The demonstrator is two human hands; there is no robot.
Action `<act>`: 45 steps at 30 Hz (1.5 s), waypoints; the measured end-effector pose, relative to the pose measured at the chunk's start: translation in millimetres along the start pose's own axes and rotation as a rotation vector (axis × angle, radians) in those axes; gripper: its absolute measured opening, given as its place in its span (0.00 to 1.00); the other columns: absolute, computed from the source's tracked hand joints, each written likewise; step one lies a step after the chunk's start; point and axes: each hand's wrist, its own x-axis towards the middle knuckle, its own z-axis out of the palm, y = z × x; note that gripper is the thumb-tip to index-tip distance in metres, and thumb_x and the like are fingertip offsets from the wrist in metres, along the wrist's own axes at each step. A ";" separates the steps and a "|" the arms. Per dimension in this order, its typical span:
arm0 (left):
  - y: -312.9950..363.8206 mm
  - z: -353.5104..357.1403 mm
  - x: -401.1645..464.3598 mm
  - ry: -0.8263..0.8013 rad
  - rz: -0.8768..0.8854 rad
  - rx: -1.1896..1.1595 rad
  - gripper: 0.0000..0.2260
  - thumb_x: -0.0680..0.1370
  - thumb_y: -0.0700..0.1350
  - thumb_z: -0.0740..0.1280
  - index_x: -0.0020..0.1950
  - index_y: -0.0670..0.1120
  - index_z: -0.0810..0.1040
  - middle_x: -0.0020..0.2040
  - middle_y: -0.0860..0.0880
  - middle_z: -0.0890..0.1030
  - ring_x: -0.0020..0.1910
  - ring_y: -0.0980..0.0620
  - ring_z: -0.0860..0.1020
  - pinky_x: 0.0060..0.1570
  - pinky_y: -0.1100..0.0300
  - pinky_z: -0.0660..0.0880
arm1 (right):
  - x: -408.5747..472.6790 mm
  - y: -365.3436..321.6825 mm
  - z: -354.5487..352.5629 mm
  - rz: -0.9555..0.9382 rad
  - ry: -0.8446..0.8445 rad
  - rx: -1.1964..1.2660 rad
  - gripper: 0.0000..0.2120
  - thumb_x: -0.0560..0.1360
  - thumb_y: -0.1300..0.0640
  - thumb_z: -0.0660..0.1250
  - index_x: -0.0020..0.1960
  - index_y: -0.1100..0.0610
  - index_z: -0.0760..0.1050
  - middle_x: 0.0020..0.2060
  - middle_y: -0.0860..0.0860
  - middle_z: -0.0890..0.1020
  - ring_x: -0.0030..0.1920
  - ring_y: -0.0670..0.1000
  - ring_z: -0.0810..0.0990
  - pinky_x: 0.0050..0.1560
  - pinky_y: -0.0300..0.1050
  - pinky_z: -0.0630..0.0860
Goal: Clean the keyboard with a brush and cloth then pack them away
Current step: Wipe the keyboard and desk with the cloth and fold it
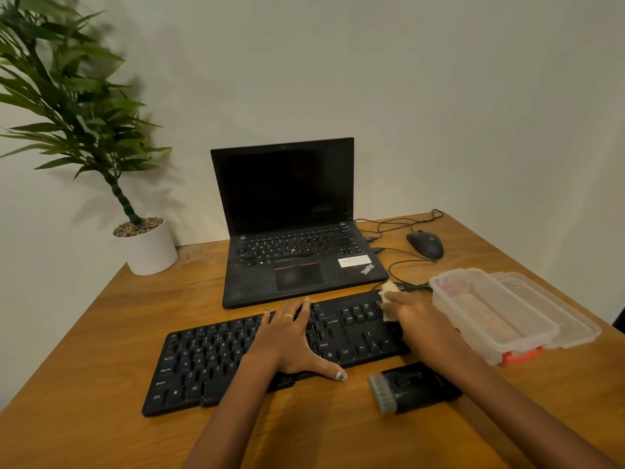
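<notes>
A black keyboard (209, 360) lies slanted across the wooden desk in front of me. My left hand (291, 340) rests flat on its middle keys with fingers spread. My right hand (419, 323) presses a pale yellow cloth (388, 292) onto the keyboard's far right end; most of the cloth is hidden under the hand. A black brush (409, 387) with grey bristles lies on the desk just in front of the keyboard's right end, below my right forearm.
A clear plastic container (493, 313) with a red clip stands right of the keyboard, its lid (575, 319) beside it. Behind are an open black laptop (287, 231), a black mouse (425, 244) with cables, and a potted plant (145, 245) at the back left.
</notes>
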 end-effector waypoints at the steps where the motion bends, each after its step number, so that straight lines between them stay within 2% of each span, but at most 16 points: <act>1: 0.4 -0.1 -0.7 0.001 0.000 0.002 0.61 0.61 0.76 0.66 0.80 0.47 0.39 0.80 0.51 0.42 0.78 0.47 0.43 0.75 0.43 0.41 | -0.6 5.1 -2.9 0.048 0.016 -0.025 0.23 0.75 0.66 0.61 0.70 0.55 0.68 0.69 0.51 0.67 0.67 0.53 0.68 0.65 0.46 0.68; 4: 0.9 -0.1 -1.0 0.003 0.003 0.007 0.61 0.62 0.76 0.67 0.79 0.47 0.39 0.80 0.51 0.42 0.78 0.47 0.44 0.75 0.44 0.41 | 1.0 13.1 -5.5 0.082 0.024 0.051 0.23 0.73 0.67 0.62 0.66 0.54 0.72 0.64 0.52 0.73 0.62 0.54 0.72 0.61 0.47 0.70; 7: 0.9 -0.5 -0.7 -0.001 0.002 0.011 0.61 0.62 0.76 0.66 0.79 0.46 0.38 0.80 0.50 0.41 0.78 0.47 0.43 0.75 0.44 0.40 | -3.0 1.4 -2.7 -0.093 0.057 0.243 0.23 0.72 0.70 0.62 0.64 0.55 0.75 0.62 0.52 0.76 0.64 0.54 0.72 0.64 0.42 0.64; 10: 1.6 -0.7 -1.1 0.002 0.002 0.008 0.61 0.62 0.76 0.67 0.79 0.46 0.39 0.80 0.50 0.41 0.78 0.47 0.43 0.75 0.43 0.40 | -13.6 -10.7 0.7 -0.206 -0.006 0.226 0.23 0.78 0.64 0.60 0.71 0.50 0.66 0.66 0.47 0.72 0.68 0.46 0.65 0.67 0.38 0.59; 12: 1.1 -0.3 -1.0 0.006 0.006 0.002 0.61 0.62 0.76 0.66 0.79 0.46 0.39 0.80 0.50 0.41 0.78 0.48 0.43 0.75 0.43 0.40 | -15.9 -8.8 1.8 -0.181 -0.001 0.202 0.20 0.80 0.56 0.59 0.71 0.47 0.65 0.67 0.45 0.70 0.68 0.45 0.63 0.68 0.41 0.59; 14: 0.3 0.4 -0.6 0.007 0.008 -0.005 0.61 0.62 0.76 0.66 0.79 0.47 0.39 0.80 0.51 0.41 0.78 0.48 0.43 0.75 0.43 0.40 | -15.5 -4.8 0.2 -0.145 0.032 0.146 0.18 0.79 0.51 0.59 0.69 0.45 0.68 0.67 0.41 0.69 0.69 0.46 0.58 0.67 0.46 0.56; 17: -0.1 0.8 -0.4 0.008 0.010 0.000 0.61 0.62 0.76 0.66 0.79 0.46 0.39 0.80 0.50 0.41 0.78 0.48 0.42 0.75 0.43 0.40 | -9.7 -1.6 3.6 -0.098 0.019 0.134 0.18 0.79 0.52 0.59 0.68 0.45 0.69 0.69 0.40 0.66 0.73 0.49 0.52 0.71 0.50 0.51; 21: 0.3 1.0 -0.8 0.014 0.012 0.008 0.60 0.62 0.76 0.66 0.79 0.46 0.39 0.80 0.50 0.41 0.78 0.48 0.42 0.75 0.43 0.40 | -3.9 5.2 8.7 -0.133 -0.062 0.158 0.23 0.76 0.64 0.63 0.68 0.46 0.70 0.70 0.42 0.68 0.72 0.48 0.58 0.71 0.47 0.60; 26: -0.6 2.2 0.1 0.016 0.013 0.002 0.60 0.62 0.76 0.66 0.79 0.46 0.38 0.80 0.50 0.41 0.78 0.48 0.41 0.75 0.44 0.39 | -15.5 12.5 7.1 -0.086 -0.087 0.211 0.28 0.72 0.66 0.65 0.66 0.41 0.71 0.69 0.47 0.65 0.66 0.49 0.67 0.67 0.45 0.66; 30: -0.2 1.1 0.4 0.004 0.010 -0.013 0.60 0.62 0.76 0.67 0.79 0.47 0.39 0.80 0.50 0.41 0.78 0.48 0.41 0.75 0.43 0.39 | -11.0 -0.7 3.0 -0.182 -0.046 0.009 0.29 0.75 0.63 0.63 0.72 0.45 0.64 0.72 0.44 0.63 0.71 0.50 0.57 0.69 0.46 0.60; 32: -0.2 0.4 -0.1 0.004 0.008 -0.018 0.60 0.62 0.76 0.67 0.79 0.47 0.39 0.80 0.50 0.41 0.78 0.48 0.41 0.75 0.43 0.38 | -8.4 -7.4 2.7 -0.169 -0.051 -0.023 0.29 0.75 0.63 0.63 0.73 0.46 0.62 0.72 0.44 0.61 0.71 0.50 0.55 0.68 0.45 0.58; 35: -0.5 0.6 -0.7 0.007 0.011 -0.025 0.60 0.62 0.75 0.67 0.79 0.47 0.38 0.80 0.51 0.41 0.78 0.48 0.42 0.75 0.43 0.39 | -10.9 -6.9 0.2 -0.148 -0.102 -0.009 0.27 0.76 0.62 0.62 0.72 0.45 0.63 0.70 0.43 0.61 0.68 0.48 0.58 0.64 0.40 0.59; 39: -0.4 -0.7 -0.8 0.005 0.012 -0.010 0.60 0.62 0.75 0.67 0.79 0.47 0.38 0.80 0.50 0.42 0.78 0.48 0.42 0.75 0.43 0.40 | -2.4 2.3 -13.1 -0.170 -0.135 0.115 0.24 0.76 0.67 0.61 0.66 0.46 0.72 0.63 0.43 0.72 0.60 0.46 0.64 0.60 0.38 0.65; 43: 0.0 -1.1 -0.6 0.002 0.001 -0.006 0.61 0.62 0.75 0.68 0.79 0.47 0.39 0.80 0.50 0.43 0.78 0.47 0.42 0.75 0.43 0.40 | 14.0 -14.4 -13.1 -0.106 0.082 0.253 0.20 0.78 0.64 0.60 0.66 0.48 0.73 0.62 0.45 0.75 0.63 0.48 0.67 0.62 0.41 0.66; 45: 0.3 -0.1 -1.0 0.009 0.002 -0.002 0.61 0.62 0.75 0.67 0.79 0.47 0.39 0.80 0.50 0.43 0.78 0.47 0.43 0.75 0.43 0.40 | 11.3 -32.0 -3.9 -0.142 0.105 0.232 0.17 0.78 0.62 0.61 0.63 0.49 0.75 0.61 0.47 0.76 0.63 0.51 0.68 0.62 0.45 0.67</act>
